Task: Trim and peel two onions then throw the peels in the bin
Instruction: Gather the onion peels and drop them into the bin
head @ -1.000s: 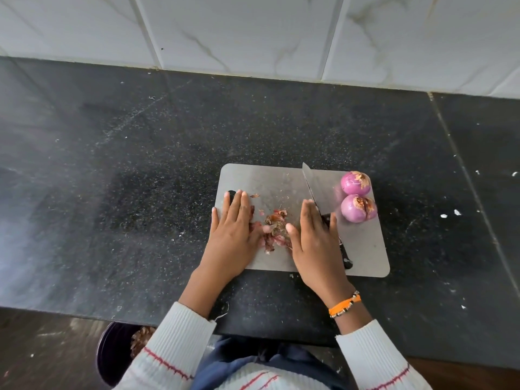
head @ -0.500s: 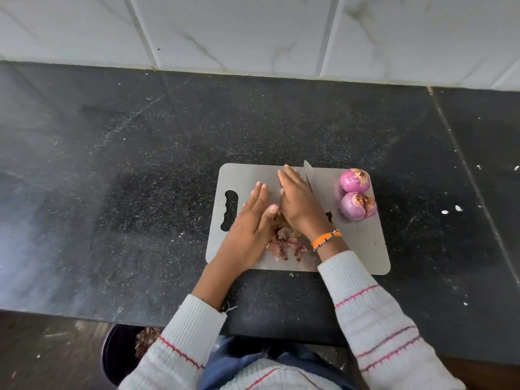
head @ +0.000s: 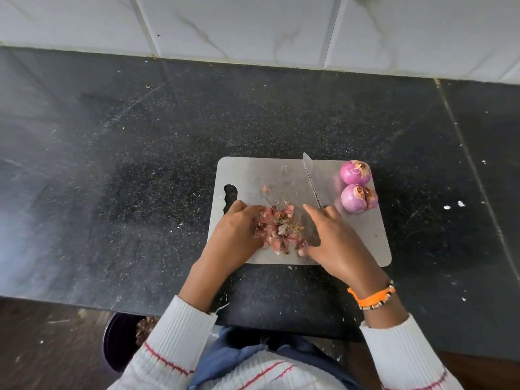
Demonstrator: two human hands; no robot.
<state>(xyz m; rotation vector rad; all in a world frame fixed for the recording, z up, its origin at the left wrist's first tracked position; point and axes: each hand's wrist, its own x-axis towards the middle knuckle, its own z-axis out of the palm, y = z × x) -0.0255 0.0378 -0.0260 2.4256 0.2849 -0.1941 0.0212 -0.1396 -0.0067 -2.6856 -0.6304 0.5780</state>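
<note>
A heap of reddish onion peels lies near the front edge of the grey cutting board. My left hand is on the heap's left side, with its fingers curled into the peels. My right hand is against the right side, index finger and thumb stretched out, the thumb touching the peels. Two peeled purple onions sit at the board's right edge. A knife blade lies on the board, its handle hidden under my right hand.
The board lies on a black speckled counter below a white tiled wall. A dark bin with peels inside stands on the floor at lower left, under the counter's front edge. White crumbs dot the counter at right.
My right hand drew back from the far side of the board to the heap's right. The peels are bunched into a tighter pile, and my left hand's fingers have curled into it.
</note>
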